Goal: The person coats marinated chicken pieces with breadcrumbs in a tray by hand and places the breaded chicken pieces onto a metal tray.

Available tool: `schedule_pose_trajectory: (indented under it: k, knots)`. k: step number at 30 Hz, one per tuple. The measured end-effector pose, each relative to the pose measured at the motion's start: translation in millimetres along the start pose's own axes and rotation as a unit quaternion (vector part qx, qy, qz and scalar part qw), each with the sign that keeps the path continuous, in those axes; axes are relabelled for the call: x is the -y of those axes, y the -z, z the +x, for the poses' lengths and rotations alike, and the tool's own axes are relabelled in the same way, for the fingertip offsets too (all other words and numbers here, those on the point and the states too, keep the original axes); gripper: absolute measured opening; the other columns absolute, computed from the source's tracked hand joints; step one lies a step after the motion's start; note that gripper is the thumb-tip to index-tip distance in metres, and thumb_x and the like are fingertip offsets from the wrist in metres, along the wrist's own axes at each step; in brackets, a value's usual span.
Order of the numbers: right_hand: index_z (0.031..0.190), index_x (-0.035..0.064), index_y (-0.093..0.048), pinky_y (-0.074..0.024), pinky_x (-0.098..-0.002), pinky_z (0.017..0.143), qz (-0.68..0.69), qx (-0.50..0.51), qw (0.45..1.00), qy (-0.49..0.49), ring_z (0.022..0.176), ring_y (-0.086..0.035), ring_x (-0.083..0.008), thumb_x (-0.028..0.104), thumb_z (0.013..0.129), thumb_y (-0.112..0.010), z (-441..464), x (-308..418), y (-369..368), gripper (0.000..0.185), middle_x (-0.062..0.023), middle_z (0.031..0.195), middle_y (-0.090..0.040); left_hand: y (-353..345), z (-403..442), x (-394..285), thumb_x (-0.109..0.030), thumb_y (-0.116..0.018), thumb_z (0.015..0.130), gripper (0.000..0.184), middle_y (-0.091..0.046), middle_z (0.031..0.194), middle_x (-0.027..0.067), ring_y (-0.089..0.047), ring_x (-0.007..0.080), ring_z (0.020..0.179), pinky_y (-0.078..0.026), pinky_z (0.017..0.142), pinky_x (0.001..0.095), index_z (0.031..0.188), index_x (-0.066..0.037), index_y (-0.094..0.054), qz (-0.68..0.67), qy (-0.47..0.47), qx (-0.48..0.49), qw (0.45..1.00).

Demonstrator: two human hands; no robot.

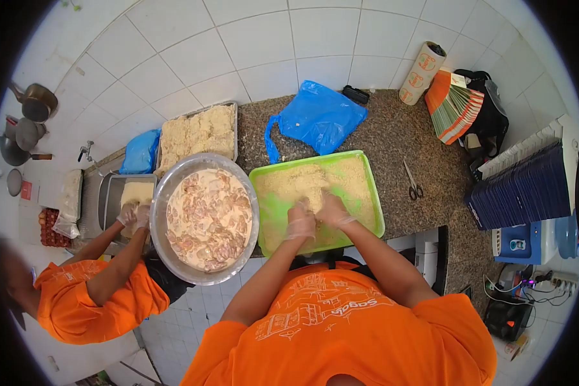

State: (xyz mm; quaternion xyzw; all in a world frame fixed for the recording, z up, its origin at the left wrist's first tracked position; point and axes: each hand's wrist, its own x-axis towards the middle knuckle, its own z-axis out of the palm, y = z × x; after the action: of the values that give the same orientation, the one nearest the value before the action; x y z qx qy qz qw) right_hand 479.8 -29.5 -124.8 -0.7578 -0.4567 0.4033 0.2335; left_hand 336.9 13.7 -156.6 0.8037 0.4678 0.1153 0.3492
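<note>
Both hands were inside the lime-green tray (271,226), which lay along the front edge of the granite worktop (392,141) and was spread with pale breadcrumbs (273,185). The left hand (301,220) and the right hand (332,210), both in clear gloves, reached in over the tray's near rim, fingers pointing towards its far rim. Between their fingertips, just right of the middle of the tray, was a crumb-covered lump (313,197). It lay straight beyond the hands, on the side towards the worktop's back edge, with the left fingers at its left flank and the right fingers at its right; neither hand was clearly nearer. Its long axis seemed to run from the near rim towards the far one, though the crumbs blurred its outline. The fingers looked partly bent and close together, but whether either hand gripped the lump or only pressed crumbs against it could not be told.

Touching or just beside the tray's left rim stood a steel bowl (159,222) of raw meat pieces (209,222) in milky liquid. A blue plastic bag (318,122) lay between the tray's far rim and the worktop's back edge.
</note>
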Motion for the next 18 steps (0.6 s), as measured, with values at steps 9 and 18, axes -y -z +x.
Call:
schedule_pose_trajectory:
  k: [9,18]
  knots:
    - [0.124,-0.0043,-0.060,-0.0500,-0.0475,0.097,-0.127,-0.031,0.991,0.016,0.114,-0.063,-0.0401,0.016,0.082,-0.071,49,5,37,0.048,-0.0269,0.118,-0.067,30,78,-7,-0.015,-0.053,0.093,0.027,-0.068,0.108,0.0270,-0.064,0.0432,0.107,-0.050,0.093,0.0503,0.110,0.002,-0.066,0.019,-0.042,-0.121,0.992]
    - [0.128,-0.0019,-0.061,-0.0505,-0.0430,0.095,0.000,-0.068,0.995,0.076,0.110,-0.066,-0.0370,0.008,0.086,-0.060,1,-33,68,0.043,-0.0269,0.117,-0.067,21,55,-29,-0.021,-0.055,0.093,0.027,-0.063,0.123,0.0165,-0.058,0.0350,0.115,-0.047,0.083,0.0508,0.112,-0.004,-0.064,0.300,0.042,-0.103,0.948]
